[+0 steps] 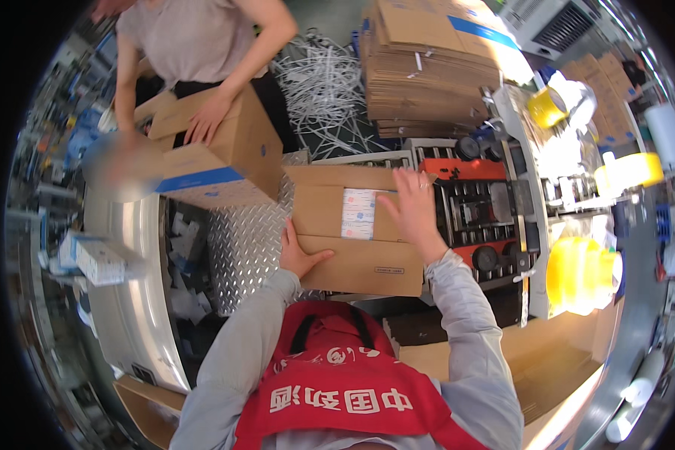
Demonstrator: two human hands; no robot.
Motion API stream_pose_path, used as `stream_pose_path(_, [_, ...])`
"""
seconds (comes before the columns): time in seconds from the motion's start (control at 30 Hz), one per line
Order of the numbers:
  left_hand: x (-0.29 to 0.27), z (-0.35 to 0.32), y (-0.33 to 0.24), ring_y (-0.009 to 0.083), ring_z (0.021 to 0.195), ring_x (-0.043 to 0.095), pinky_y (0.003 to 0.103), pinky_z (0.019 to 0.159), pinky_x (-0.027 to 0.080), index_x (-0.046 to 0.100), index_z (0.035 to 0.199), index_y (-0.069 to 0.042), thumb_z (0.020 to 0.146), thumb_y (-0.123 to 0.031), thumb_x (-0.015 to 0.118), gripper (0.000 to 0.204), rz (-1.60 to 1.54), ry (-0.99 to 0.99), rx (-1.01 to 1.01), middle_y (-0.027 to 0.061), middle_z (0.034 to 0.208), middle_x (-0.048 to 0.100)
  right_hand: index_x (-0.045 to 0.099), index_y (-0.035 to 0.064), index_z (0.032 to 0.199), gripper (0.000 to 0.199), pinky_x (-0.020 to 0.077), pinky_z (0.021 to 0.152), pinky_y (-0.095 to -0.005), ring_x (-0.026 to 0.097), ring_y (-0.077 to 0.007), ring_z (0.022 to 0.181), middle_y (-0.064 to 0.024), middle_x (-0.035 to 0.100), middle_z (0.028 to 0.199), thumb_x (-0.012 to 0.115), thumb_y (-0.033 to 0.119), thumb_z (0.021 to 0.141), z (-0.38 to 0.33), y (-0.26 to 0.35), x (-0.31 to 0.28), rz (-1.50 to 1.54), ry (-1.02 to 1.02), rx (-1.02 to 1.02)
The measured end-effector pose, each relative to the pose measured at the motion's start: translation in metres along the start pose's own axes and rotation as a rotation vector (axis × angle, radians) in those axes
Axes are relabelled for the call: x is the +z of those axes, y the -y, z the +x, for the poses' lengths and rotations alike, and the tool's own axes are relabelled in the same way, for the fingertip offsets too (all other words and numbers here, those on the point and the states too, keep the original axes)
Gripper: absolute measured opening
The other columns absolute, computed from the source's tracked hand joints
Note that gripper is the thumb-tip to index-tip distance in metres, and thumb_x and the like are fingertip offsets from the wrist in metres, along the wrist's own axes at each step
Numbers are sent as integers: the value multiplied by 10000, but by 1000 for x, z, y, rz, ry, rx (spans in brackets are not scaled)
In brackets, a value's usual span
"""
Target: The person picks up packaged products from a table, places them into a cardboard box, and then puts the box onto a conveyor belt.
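Note:
A brown cardboard box [356, 264] with a white label [358, 214] on its top sits in front of me on the roller bed of a taping machine [480, 217]. My left hand [298, 253] grips the box's near left edge. My right hand [410, 208] lies flat on the top flap, fingers spread, beside the label. Both my arms are in grey sleeves, and I wear a red vest.
Another person's hand [206, 118] rests on a second cardboard box [225, 154] with blue tape at the far left. A stack of flat cartons [427, 67] stands at the back, with white strapping [319, 82] beside it. Yellow tape rolls [577, 274] are at the right. Steel tread plate [244, 244] lies left.

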State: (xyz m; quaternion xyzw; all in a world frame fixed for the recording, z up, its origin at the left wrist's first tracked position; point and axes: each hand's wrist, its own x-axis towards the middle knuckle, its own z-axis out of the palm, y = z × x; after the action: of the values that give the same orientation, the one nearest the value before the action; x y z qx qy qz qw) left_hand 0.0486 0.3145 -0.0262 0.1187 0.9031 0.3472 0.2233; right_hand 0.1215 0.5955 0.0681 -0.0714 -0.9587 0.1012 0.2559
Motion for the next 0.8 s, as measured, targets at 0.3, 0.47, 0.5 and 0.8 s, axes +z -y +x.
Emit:
stream_pose_path(0.3, [23,1,27,283,1233,492,341,1020,422,97,1472,76,724,-261,848,1112,-459,-34,-128,237,1391,433,502,75,1326,525,338,1062,-497,455,-319,1237,-142,492,1275,635,193,832,-52,40,4,25,52,-211])
stream_pose_path(0.47, [21,23,33,275,1196,518,333,1003,433,80,1481,63,720,-314,847,1145,-506,69,-157,239,1379,440,401,9,1400,706,279,1094,-545,381,-411,1281,-224,422,1343,676,326,832,-31,17,12,35,76,130])
stream_pose_path(0.5, [28,18,61,272,1195,518,333,1006,429,67,1486,54,742,-324,830,1130,-470,74,-100,228,1380,443,390,2,1407,739,282,1091,-548,375,-420,1279,-234,416,1343,690,338,821,-50,37,6,-10,42,99])
stream_pose_path(0.8, [76,32,-4,229,1170,515,340,982,423,268,1452,-14,904,-323,672,748,-781,9,-260,149,1286,534,400,-9,1394,721,271,1127,-532,348,-413,1302,-237,406,1350,684,307,812,-108,-69,45,215,372,-21])
